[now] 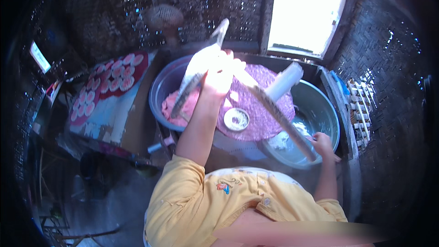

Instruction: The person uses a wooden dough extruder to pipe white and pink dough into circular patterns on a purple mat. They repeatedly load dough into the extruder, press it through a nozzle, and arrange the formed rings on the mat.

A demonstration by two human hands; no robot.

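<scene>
My left hand (218, 77), washed out by glare, is raised over the middle with its fingers closed. Around it show a bright white piece (198, 60) and a long pale stick (281, 115) slanting down to the right; glare hides how they join. My right hand (323, 144) is closed round a thin handle at the right rim of a grey-green basin (330, 105). White material (279, 142) lies in that basin. Between the basins is a purple round surface (260, 130) carrying a small white-rimmed dish (236, 119). Pink dough-like stuff (171, 105) partly fills the blue-grey basin (156, 87) on the left.
Several pink-and-white rounds (116, 75) lie in rows on a dark red sheet (138, 66) at the left. A white roll (286, 80) leans near the right basin. Woven walls (384, 64) surround the work place, with a bright window (306, 11) ahead.
</scene>
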